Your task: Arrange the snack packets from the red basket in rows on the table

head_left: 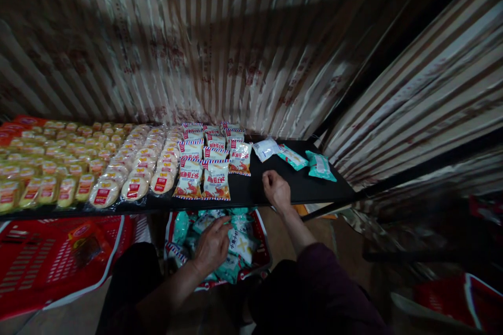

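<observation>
Packets at lower centre lie beneath the left hand, grip unclear; right hand, right of centre, clenched.

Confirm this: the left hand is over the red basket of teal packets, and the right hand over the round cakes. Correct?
No: in the head view, the right hand is over the black shelf, near the white packet. The left hand is over the red basket of teal packets.
</observation>
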`<state>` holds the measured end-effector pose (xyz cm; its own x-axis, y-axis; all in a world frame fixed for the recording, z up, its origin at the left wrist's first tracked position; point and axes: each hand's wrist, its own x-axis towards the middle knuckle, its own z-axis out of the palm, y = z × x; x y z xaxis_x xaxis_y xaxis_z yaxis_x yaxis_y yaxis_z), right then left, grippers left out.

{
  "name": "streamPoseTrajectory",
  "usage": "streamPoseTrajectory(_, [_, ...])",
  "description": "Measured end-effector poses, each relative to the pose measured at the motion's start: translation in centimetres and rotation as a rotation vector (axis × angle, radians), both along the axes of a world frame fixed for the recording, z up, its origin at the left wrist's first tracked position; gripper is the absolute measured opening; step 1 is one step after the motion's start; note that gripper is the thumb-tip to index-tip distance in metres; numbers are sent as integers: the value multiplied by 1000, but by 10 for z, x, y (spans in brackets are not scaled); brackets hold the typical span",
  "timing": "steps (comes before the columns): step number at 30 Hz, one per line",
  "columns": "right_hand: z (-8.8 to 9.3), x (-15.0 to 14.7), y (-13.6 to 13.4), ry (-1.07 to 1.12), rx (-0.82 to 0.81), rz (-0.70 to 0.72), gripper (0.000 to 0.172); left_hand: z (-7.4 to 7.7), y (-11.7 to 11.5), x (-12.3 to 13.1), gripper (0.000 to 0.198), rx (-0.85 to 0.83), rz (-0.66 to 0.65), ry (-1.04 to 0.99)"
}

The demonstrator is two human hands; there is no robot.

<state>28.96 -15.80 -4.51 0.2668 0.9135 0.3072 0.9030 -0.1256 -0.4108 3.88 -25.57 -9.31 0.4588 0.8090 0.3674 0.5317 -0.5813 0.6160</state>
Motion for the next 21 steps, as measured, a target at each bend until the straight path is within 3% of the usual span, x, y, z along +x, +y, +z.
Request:
streamPoseTrajectory(3, [2, 5, 33, -59, 59, 33, 35, 2, 0, 15, 36, -39, -40, -33])
streamPoseTrajectory(8, [-13, 15, 73, -231, -34, -20, 50, 1, 0, 17, 37, -102, -52, -66])
streamPoseTrajectory(14, [-26, 23, 97, -338, -88, -19, 33, -4, 1, 14, 41, -95, -74, -59])
streamPoseTrajectory(21, [-19, 31, 103, -384, -58, -1, 29, -10, 2, 18, 41, -119, -77, -68])
